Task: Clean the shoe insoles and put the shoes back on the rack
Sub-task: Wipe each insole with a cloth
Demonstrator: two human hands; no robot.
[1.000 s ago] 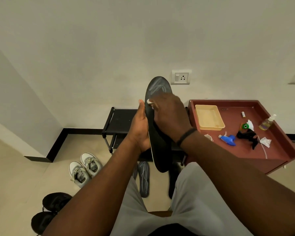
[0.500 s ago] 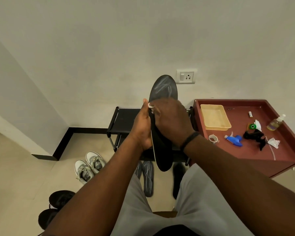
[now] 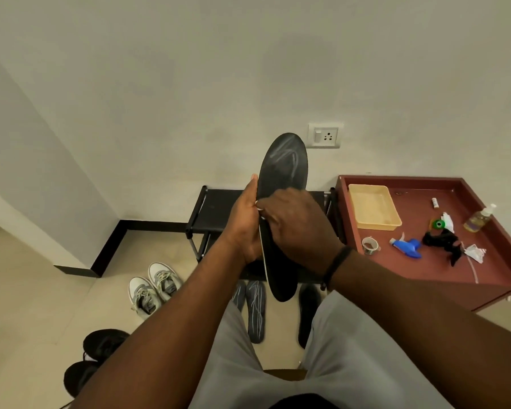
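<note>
A black insole [image 3: 283, 160] with pale chalky streaks near its toe stands upright in front of me. My left hand [image 3: 244, 228] grips its left edge, thumb along the rim. My right hand [image 3: 298, 228] lies curled over the insole's middle and pinches a small white wipe [image 3: 258, 205] against it. On the floor below lie a streaked grey insole [image 3: 255, 311] and a black insole [image 3: 307, 311]. The black shoe rack [image 3: 216, 208] stands behind my hands. White sneakers [image 3: 154, 287] and black shoes [image 3: 98, 358] sit on the floor to the left.
A red table [image 3: 425, 270] to the right carries a yellow tray [image 3: 372, 206], a tape roll [image 3: 370, 245], a blue spray head [image 3: 406, 247], a black cloth [image 3: 441, 242] and a bottle [image 3: 478, 218]. A wall socket [image 3: 323, 136] is behind the insole.
My right hand has slid down the insole from near the toe toward the middle, with the white wipe under it. My left hand keeps its grip.
</note>
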